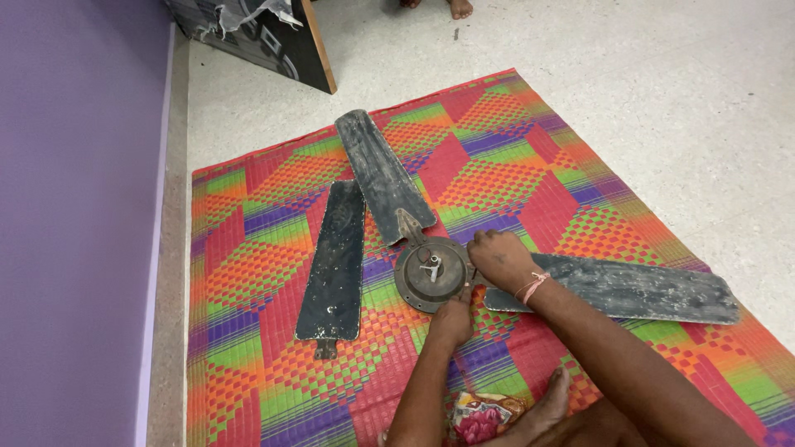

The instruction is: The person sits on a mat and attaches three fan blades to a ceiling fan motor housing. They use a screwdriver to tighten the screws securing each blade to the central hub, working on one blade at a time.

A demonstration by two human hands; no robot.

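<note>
A dirty ceiling fan motor hub (429,273) lies on a colourful woven mat (497,165). One dark blade (383,175) is joined to the hub and points away from me. A second blade (629,288) lies to the right with its inner end at the hub. A third blade (334,261) lies loose on the left. My right hand (499,257) rests on the hub's right edge, over the right blade's bracket. My left hand (451,319) is closed at the hub's near rim; whether it holds a small tool is unclear.
A purple wall (74,223) runs along the left. A dark board (273,37) leans at the back of the speckled floor (662,83). Another person's feet (451,7) show at the top edge. My foot (551,397) and a floral cloth (480,414) lie near me.
</note>
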